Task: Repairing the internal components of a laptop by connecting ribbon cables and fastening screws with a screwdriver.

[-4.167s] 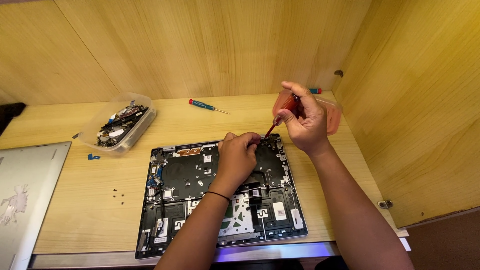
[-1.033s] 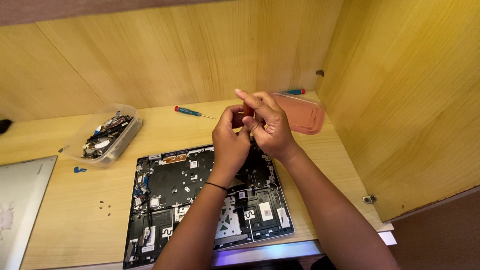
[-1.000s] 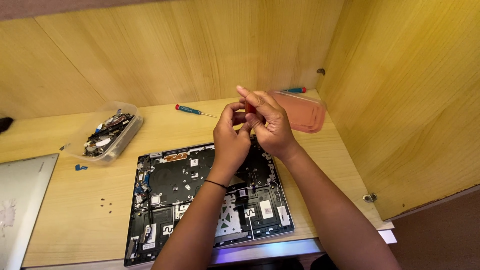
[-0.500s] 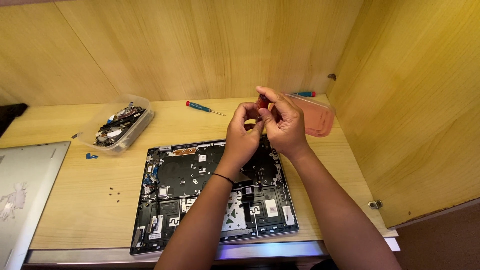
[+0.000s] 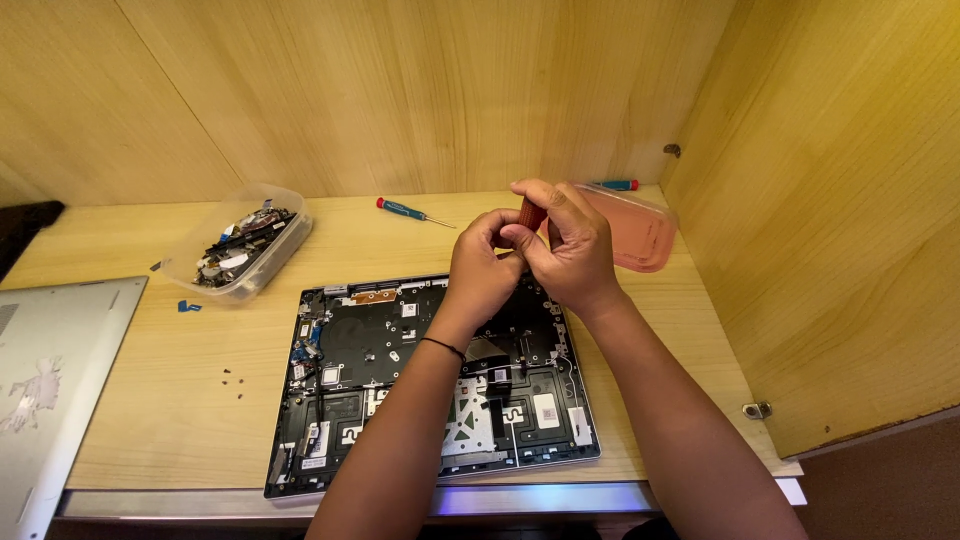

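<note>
The right hand is closed around a red-handled screwdriver, whose handle top shows just above the knuckles, and the left hand is bunched against it, fingertips pinched at the tool's lower end; whether they grip a bit, a screw or only the shaft is hidden. Both hands are now raised together above the far right part of the open laptop, whereas a few seconds ago the left hand lay flat on the board and the screwdriver tip was angled down into the chassis. So the tool has come off the board and up into both hands, which reads as a pause from turning screws to handle something at the tip, though the tip itself cannot be seen. The laptop lies with its bottom cover off, circuit boards and speakers exposed, near the front edge of the wooden desk. A few loose screws lie on the desk just left of it. Far left stands a clear tub of parts, a blue screwdriver lies by the back wall, and a pink tray sits just right of the hands. The grey cover rests at the left edge.
</note>
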